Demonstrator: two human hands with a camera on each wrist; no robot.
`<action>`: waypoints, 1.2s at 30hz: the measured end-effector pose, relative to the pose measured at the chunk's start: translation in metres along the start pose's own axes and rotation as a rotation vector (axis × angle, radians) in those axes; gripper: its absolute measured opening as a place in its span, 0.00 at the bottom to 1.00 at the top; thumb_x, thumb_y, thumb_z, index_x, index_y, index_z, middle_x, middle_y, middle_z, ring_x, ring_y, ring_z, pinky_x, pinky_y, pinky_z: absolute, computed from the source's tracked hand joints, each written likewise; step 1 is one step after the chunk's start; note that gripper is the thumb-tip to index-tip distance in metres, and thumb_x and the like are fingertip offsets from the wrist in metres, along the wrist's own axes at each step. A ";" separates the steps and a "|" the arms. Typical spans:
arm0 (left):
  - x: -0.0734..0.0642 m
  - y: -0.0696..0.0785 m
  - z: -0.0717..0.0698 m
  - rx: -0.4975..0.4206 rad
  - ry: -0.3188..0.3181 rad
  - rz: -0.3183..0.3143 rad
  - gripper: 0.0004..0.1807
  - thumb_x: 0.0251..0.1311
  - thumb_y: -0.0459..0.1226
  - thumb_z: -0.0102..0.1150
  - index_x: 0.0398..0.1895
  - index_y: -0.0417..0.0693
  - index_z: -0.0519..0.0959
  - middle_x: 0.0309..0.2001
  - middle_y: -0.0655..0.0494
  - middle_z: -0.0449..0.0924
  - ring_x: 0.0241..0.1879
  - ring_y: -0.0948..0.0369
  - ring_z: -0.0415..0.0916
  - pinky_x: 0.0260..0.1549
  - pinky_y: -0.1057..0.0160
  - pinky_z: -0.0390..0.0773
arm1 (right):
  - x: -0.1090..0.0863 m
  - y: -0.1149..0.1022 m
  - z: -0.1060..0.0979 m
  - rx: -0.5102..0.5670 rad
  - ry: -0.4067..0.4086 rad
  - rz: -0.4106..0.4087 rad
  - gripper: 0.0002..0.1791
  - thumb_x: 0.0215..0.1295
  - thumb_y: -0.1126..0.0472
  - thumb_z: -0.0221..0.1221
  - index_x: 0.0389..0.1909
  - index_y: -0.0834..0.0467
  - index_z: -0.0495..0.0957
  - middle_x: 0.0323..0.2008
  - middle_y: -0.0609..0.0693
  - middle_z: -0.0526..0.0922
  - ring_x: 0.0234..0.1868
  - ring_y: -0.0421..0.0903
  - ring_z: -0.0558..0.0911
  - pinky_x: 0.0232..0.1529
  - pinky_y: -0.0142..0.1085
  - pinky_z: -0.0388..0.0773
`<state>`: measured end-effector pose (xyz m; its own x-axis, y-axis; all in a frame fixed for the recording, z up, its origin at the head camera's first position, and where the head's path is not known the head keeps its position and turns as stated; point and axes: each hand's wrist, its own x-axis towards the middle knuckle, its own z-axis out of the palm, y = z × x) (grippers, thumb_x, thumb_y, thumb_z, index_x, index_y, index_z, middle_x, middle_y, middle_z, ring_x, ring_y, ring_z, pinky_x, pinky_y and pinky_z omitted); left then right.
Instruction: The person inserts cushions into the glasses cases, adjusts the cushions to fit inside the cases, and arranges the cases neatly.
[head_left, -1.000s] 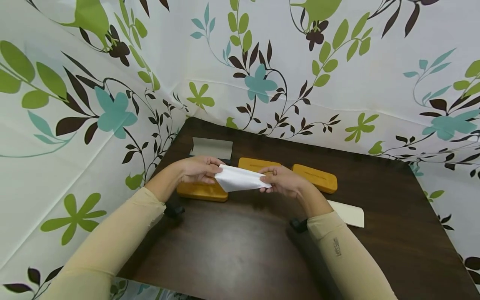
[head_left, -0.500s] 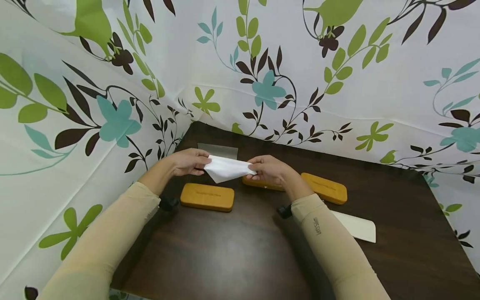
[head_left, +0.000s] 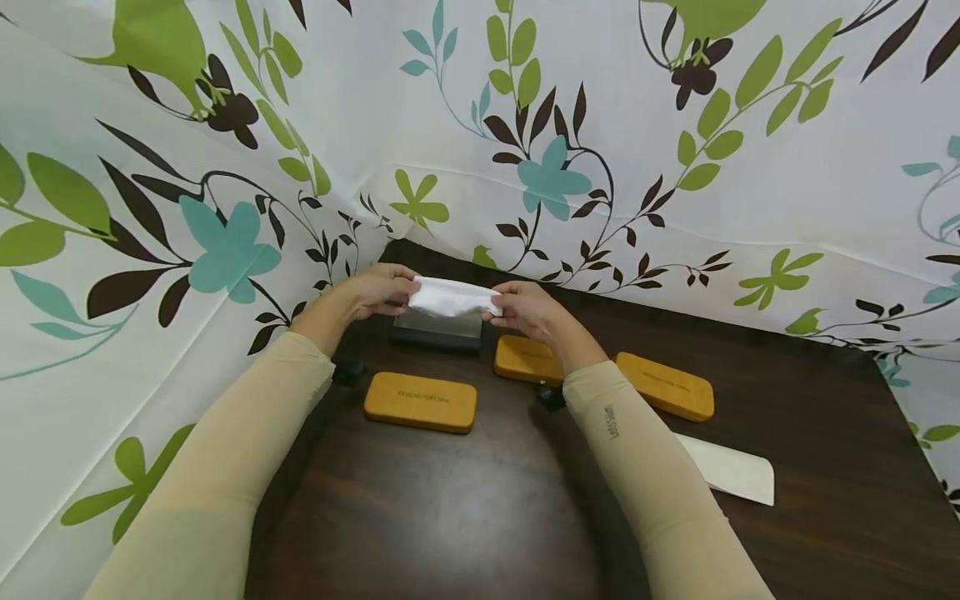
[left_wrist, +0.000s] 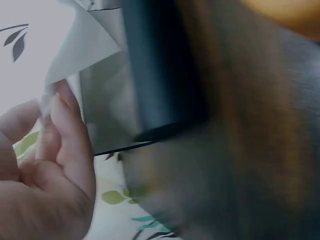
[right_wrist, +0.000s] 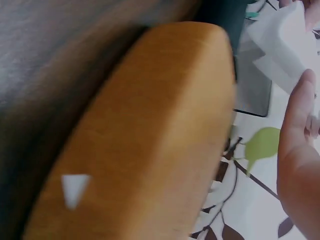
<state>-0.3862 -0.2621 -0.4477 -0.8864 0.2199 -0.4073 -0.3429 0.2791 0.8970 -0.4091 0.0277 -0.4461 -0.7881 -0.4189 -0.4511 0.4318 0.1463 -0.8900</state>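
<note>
A folded white cloth (head_left: 452, 297) is stretched between both hands above the far left part of the table. My left hand (head_left: 381, 289) pinches its left end and my right hand (head_left: 525, 308) pinches its right end. In the left wrist view, thumb and fingers meet at a corner of the cloth (left_wrist: 85, 40). In the right wrist view, the cloth (right_wrist: 282, 47) shows loose folded layers above the right hand (right_wrist: 300, 160). Beneath the cloth stands a dark case (head_left: 437, 340) with a grey panel behind it, partly hidden by the cloth.
One mustard case (head_left: 422, 402) with lettering lies front left. A second mustard case (head_left: 525, 357) sits partly behind the right forearm, and a third mustard case (head_left: 664, 386) is farther right. A cream flat piece (head_left: 735, 468) lies by the right sleeve. Patterned curtains (head_left: 637, 167) border the table (head_left: 465, 517).
Both hands have moved away from the body with the cloth, from over the mustard cases to over the dark case. The cloth's hanging point is now tucked into a flatter band.
</note>
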 end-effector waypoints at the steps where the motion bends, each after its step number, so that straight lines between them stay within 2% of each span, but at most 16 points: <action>1: 0.000 -0.003 0.001 0.036 0.003 -0.018 0.25 0.76 0.38 0.52 0.71 0.36 0.65 0.50 0.48 0.74 0.41 0.62 0.76 0.38 0.68 0.81 | 0.001 0.002 0.001 -0.012 0.002 0.010 0.17 0.78 0.67 0.51 0.63 0.67 0.68 0.50 0.63 0.78 0.36 0.47 0.87 0.37 0.32 0.83; 6: 0.002 -0.015 0.004 0.163 0.023 -0.082 0.21 0.75 0.35 0.53 0.66 0.34 0.70 0.41 0.51 0.81 0.37 0.63 0.79 0.40 0.63 0.82 | 0.007 0.015 0.003 -0.075 0.017 0.059 0.16 0.77 0.67 0.53 0.61 0.66 0.69 0.47 0.63 0.79 0.33 0.45 0.86 0.33 0.30 0.81; 11: 0.005 -0.014 0.009 0.242 0.061 -0.037 0.16 0.73 0.34 0.54 0.58 0.33 0.75 0.34 0.53 0.83 0.34 0.63 0.80 0.40 0.60 0.80 | 0.008 0.019 0.005 -0.164 0.022 0.046 0.18 0.76 0.68 0.53 0.63 0.67 0.69 0.49 0.62 0.77 0.31 0.44 0.85 0.28 0.28 0.77; 15: 0.005 -0.014 0.009 0.268 0.099 -0.018 0.14 0.73 0.32 0.53 0.56 0.32 0.76 0.36 0.50 0.81 0.33 0.61 0.78 0.37 0.61 0.78 | 0.007 0.019 0.011 -0.253 0.015 0.026 0.19 0.76 0.68 0.53 0.64 0.65 0.69 0.51 0.62 0.78 0.33 0.45 0.85 0.29 0.30 0.78; 19: 0.002 -0.016 0.003 0.334 0.144 -0.018 0.13 0.73 0.32 0.53 0.54 0.32 0.76 0.38 0.49 0.80 0.33 0.61 0.77 0.37 0.61 0.78 | 0.006 0.018 0.017 -0.333 0.018 -0.006 0.17 0.76 0.67 0.54 0.62 0.63 0.70 0.49 0.61 0.80 0.35 0.47 0.86 0.34 0.34 0.80; 23: 0.000 -0.019 -0.004 0.408 0.172 -0.009 0.12 0.73 0.33 0.53 0.53 0.34 0.77 0.41 0.47 0.80 0.35 0.59 0.78 0.39 0.59 0.78 | 0.004 0.018 0.020 -0.404 0.050 -0.034 0.15 0.77 0.66 0.53 0.60 0.62 0.71 0.49 0.59 0.79 0.38 0.51 0.86 0.43 0.41 0.82; 26: 0.000 -0.021 -0.005 0.454 0.182 0.025 0.13 0.74 0.34 0.51 0.53 0.34 0.77 0.45 0.43 0.80 0.38 0.54 0.80 0.40 0.57 0.78 | -0.001 0.018 0.022 -0.511 0.090 -0.089 0.15 0.78 0.66 0.51 0.61 0.62 0.73 0.51 0.59 0.78 0.41 0.54 0.85 0.46 0.45 0.81; 28: -0.001 -0.020 -0.003 0.553 0.193 0.072 0.14 0.74 0.34 0.50 0.53 0.34 0.79 0.48 0.39 0.81 0.42 0.50 0.81 0.42 0.54 0.78 | -0.005 0.017 0.024 -0.631 0.112 -0.141 0.16 0.78 0.65 0.51 0.61 0.62 0.74 0.52 0.59 0.79 0.42 0.55 0.84 0.46 0.45 0.81; 31: -0.005 -0.016 0.005 0.790 0.230 0.154 0.16 0.73 0.36 0.50 0.54 0.36 0.82 0.53 0.38 0.81 0.49 0.44 0.80 0.48 0.47 0.78 | -0.006 0.019 0.029 -0.854 0.113 -0.229 0.16 0.78 0.64 0.51 0.61 0.62 0.78 0.56 0.58 0.80 0.49 0.54 0.82 0.49 0.44 0.80; 34: -0.009 -0.017 0.013 1.069 0.266 0.265 0.14 0.72 0.37 0.54 0.51 0.40 0.85 0.52 0.41 0.82 0.52 0.43 0.78 0.50 0.43 0.77 | 0.000 0.022 0.034 -1.094 0.068 -0.337 0.17 0.77 0.66 0.51 0.61 0.60 0.79 0.62 0.56 0.78 0.60 0.52 0.78 0.60 0.44 0.75; 36: -0.010 -0.020 0.018 1.189 0.259 0.341 0.12 0.71 0.37 0.57 0.49 0.43 0.87 0.51 0.43 0.82 0.51 0.43 0.77 0.47 0.43 0.78 | 0.004 0.025 0.039 -1.243 0.035 -0.368 0.20 0.77 0.68 0.49 0.64 0.57 0.78 0.68 0.54 0.74 0.67 0.50 0.73 0.65 0.44 0.71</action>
<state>-0.3652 -0.2535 -0.4651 -0.9554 0.2946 -0.0204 0.2859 0.9400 0.1863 -0.3845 -0.0054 -0.4677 -0.7920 -0.5911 -0.1529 -0.4908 0.7653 -0.4165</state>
